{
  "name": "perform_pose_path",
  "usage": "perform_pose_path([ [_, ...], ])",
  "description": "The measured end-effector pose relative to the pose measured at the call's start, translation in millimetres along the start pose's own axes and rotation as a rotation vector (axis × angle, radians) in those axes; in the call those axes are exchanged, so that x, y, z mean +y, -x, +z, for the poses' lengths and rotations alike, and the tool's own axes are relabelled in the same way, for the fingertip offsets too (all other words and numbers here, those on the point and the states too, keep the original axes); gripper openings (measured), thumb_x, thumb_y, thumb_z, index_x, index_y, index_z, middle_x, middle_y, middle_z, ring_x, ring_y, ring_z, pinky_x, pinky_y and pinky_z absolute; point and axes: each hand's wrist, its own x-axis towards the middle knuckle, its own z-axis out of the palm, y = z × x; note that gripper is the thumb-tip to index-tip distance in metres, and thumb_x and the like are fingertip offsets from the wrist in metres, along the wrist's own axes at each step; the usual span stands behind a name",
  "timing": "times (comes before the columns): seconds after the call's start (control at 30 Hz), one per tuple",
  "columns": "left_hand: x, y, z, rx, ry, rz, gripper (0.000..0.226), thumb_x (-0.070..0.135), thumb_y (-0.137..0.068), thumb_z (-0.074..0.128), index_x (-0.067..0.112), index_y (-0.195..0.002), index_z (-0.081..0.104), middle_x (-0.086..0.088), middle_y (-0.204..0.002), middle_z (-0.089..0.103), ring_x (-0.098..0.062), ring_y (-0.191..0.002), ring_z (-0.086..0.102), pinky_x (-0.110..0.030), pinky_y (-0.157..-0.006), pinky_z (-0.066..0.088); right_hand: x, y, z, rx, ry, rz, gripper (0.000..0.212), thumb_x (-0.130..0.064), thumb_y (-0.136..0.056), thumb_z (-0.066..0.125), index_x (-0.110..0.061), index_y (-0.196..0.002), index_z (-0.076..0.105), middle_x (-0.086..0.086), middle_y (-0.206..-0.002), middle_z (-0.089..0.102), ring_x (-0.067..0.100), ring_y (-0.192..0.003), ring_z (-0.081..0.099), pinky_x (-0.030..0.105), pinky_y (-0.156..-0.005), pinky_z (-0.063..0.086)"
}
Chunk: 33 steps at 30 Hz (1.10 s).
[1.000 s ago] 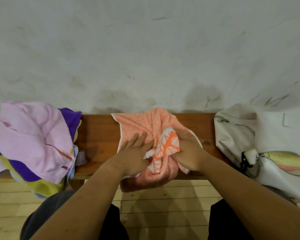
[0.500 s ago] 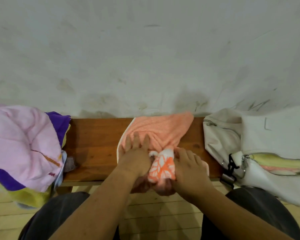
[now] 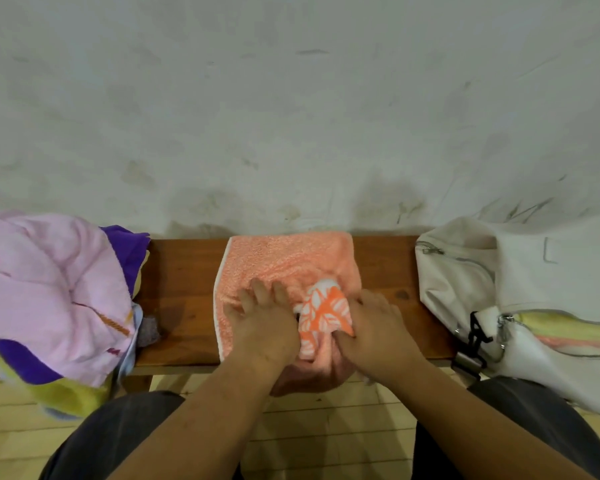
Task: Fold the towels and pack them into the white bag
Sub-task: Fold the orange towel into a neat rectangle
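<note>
Head view: the orange towel (image 3: 284, 261) lies in the middle of the frame on the brown desk (image 3: 184, 289). Its near end hangs over the edge. The left hand (image 3: 260, 323) lies flat on it, fingers straight and pointing away. The right hand (image 3: 378, 327) is just beside it, fingers bent, thumb pinching the towel's leaf-print fold. The white bag (image 3: 465, 282) sits at the right. A pile of towels (image 3: 49, 289) sits at the left.
</note>
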Motion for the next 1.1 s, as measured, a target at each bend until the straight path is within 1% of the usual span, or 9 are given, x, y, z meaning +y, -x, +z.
perform_pose_path([
  [0.07,-3,-1,-1,-0.024,0.014,0.003,0.098,0.028,-0.091,0.06,0.015,-0.159,-0.01,-0.019,-0.165,-0.013,-0.047,-0.151,-0.007,-0.066,-0.119,0.009,3,-1,-6,0.003,-0.303,-0.008,0.054,-0.061,-0.079,0.051,-0.032,-0.123,0.063,-0.006,-0.118,0.046,0.015,-0.111,0.049,0.032,-0.092,0.044],
  [0.17,-2,1,-2,-0.027,0.045,0.003,0.083,0.029,-0.099,0.044,0.015,-0.159,-0.011,-0.019,-0.165,-0.016,-0.047,-0.151,-0.011,-0.065,-0.12,0.008,4,-15,-22,0.086,-0.848,0.389,0.064,-0.039,-0.082,0.075,-0.026,-0.139,0.049,-0.005,-0.13,0.049,0.014,-0.114,0.054,0.025,-0.081,0.049],
  [0.3,-1,1,0,-0.028,0.022,0.004,0.088,0.01,-0.094,0.043,0.014,-0.158,-0.016,-0.022,-0.163,-0.021,-0.049,-0.149,-0.014,-0.065,-0.12,0.006,-10,-42,-32,-0.157,-1.44,0.738,0.068,-0.044,-0.085,0.077,-0.011,-0.139,0.054,0.009,-0.118,0.073,0.03,-0.101,0.073,0.052,-0.091,0.058],
  [0.47,-2,-1,0,-0.046,0.017,-0.001,0.097,0.012,-0.092,0.051,0.018,-0.157,-0.021,-0.02,-0.163,-0.025,-0.048,-0.149,-0.017,-0.064,-0.121,0.004,-35,-47,-58,-0.401,-1.765,0.586,0.026,-0.019,-0.1,0.06,-0.01,-0.122,0.07,0.017,-0.108,0.076,0.03,-0.092,0.076,0.042,-0.077,0.062],
  [0.57,-1,0,-2,-0.064,0.001,-0.004,0.095,0.012,-0.094,0.049,0.018,-0.157,-0.022,-0.02,-0.162,-0.027,-0.048,-0.149,-0.018,-0.064,-0.121,0.004,-37,-56,-59,0.045,-1.627,0.385,0.036,0.001,-0.093,0.061,-0.025,-0.117,0.068,0.008,-0.108,0.077,0.024,-0.099,0.075,0.046,-0.088,0.06],
  [0.7,0,-2,0,-0.06,0.042,-0.005,0.086,0.039,-0.102,0.042,0.018,-0.158,-0.019,-0.02,-0.163,-0.024,-0.047,-0.149,-0.017,-0.064,-0.121,0.004,-19,-52,-61,0.466,-0.673,-0.195,0.062,0.01,-0.085,0.051,-0.028,-0.132,0.065,-0.006,-0.139,0.056,0.003,-0.129,0.051,0.022,-0.11,0.042],
  [0.77,0,-3,2,-0.054,0.053,0.003,0.089,0.051,-0.101,0.041,0.017,-0.158,-0.018,-0.021,-0.163,-0.023,-0.049,-0.149,-0.016,-0.064,-0.12,0.004,0,-47,-43,0.437,-0.439,-0.157,0.077,0.012,-0.086,0.048,-0.034,-0.148,0.049,-0.003,-0.151,0.045,0.008,-0.135,0.044,0.023,-0.112,0.038],
  [0.9,-2,-5,5,-0.053,0.04,0.006,0.096,0.04,-0.099,0.052,0.016,-0.157,-0.021,-0.023,-0.162,-0.026,-0.05,-0.148,-0.017,-0.065,-0.12,0.004,23,-31,-27,0.244,-0.669,0.487,0.085,-0.009,-0.094,0.056,-0.037,-0.161,0.012,0.012,-0.14,0.052,0.015,-0.096,0.057,0.028,-0.08,0.044],
  [1.1,-1,-4,4,-0.054,0.049,0.002,0.085,0.024,-0.1,0.04,0.018,-0.156,-0.022,-0.021,-0.161,-0.028,-0.049,-0.148,-0.019,-0.064,-0.121,0.003,0,-26,-44,-0.066,-0.763,0.139,0.024,-0.029,-0.084,0.073,-0.035,-0.107,0.071,-0.012,-0.102,0.073,0.01,-0.1,0.068,0.032,-0.089,0.054],
])
